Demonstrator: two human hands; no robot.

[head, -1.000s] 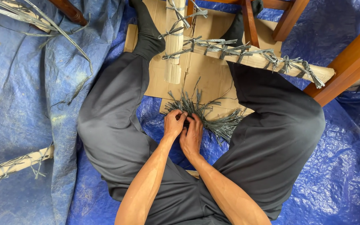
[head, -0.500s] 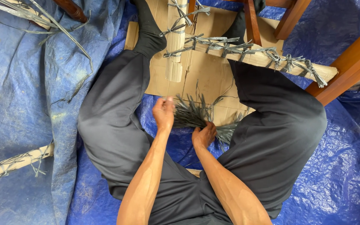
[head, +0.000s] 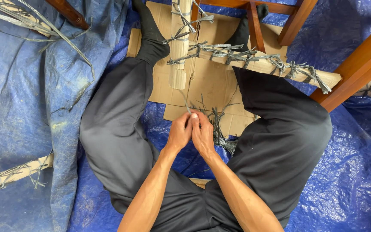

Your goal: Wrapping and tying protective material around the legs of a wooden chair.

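Left hand (head: pixel 179 131) and right hand (head: pixel 202 133) meet fingertip to fingertip, pinching one thin grey strip (head: pixel 185 102) above the grey strip bundle (head: pixel 218 129) on the cardboard sheet (head: pixel 207 81).

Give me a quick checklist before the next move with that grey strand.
1. Strand pinched in the fingertips: ok, it rises from between both hands.
2. Left hand and right hand together: ok, they touch over the cardboard.
3. Strand pile within reach: ok, it lies just right of the hands, between the legs.
4. Wrapped roll in view: ok, it lies across the cardboard with grey ties knotted along it.
5. Which hand bears the grip: cannot tell, the fingers overlap.
6. Strand free of the pile: cannot tell, its lower end is hidden by the hands.
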